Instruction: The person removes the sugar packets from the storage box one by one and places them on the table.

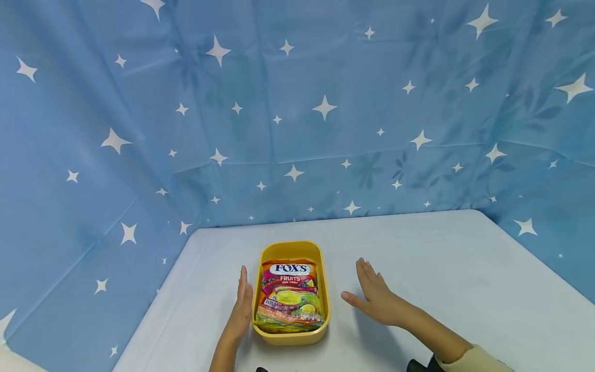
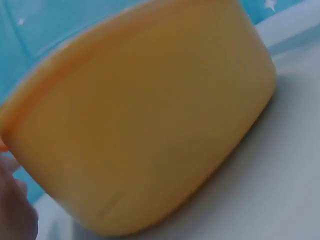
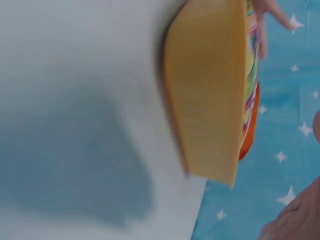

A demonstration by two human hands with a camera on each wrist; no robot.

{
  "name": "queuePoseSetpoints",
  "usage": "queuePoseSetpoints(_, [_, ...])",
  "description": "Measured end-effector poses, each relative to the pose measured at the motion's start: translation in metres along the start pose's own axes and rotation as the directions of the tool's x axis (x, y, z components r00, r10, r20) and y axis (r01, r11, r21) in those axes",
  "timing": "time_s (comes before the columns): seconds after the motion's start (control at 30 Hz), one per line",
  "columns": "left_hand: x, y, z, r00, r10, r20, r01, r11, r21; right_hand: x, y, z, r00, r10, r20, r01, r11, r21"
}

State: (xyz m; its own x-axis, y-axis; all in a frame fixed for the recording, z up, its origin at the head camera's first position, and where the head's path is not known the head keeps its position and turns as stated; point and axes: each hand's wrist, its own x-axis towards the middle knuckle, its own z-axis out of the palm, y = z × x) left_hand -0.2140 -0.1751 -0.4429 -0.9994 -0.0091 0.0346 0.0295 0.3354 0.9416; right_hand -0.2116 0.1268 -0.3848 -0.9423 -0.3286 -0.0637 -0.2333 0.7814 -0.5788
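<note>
A curtained-off table nook, room type unclear: white table before a star-patterned blue curtain.

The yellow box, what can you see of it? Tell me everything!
The yellow box is open-topped, longer than wide, with rounded corners, a smooth rim and plain, plastic-looking walls. It stands upright on the white table, holding shiny candy bags. The left hand is close beside its wall, though I can't tell if they touch; the right hand is apart.
</note>
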Motion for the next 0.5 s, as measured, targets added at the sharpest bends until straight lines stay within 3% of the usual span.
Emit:
queuePoseSetpoints(0.1, [0.005, -0.009, 0.005, 0.998, -0.035, 0.042, 0.041, 0.991, -0.128, 0.01, -0.013, 0.003, 1.0, 0.016, 0.006, -0.016, 0.998, 0.054])
queuePoseSetpoints(0.27, [0.005, -0.021, 0.009, 0.991, -0.077, 0.107, 0.106, 0.946, -0.305, 0.021, -0.031, 0.014, 0.999, 0.032, 0.042, -0.038, 0.989, 0.146])
queuePoseSetpoints(0.5, [0.007, -0.029, 0.011, 0.99, -0.019, 0.142, 0.068, 0.933, -0.353, 0.026, -0.05, 0.025, 0.99, 0.072, 0.119, -0.109, 0.933, 0.343])
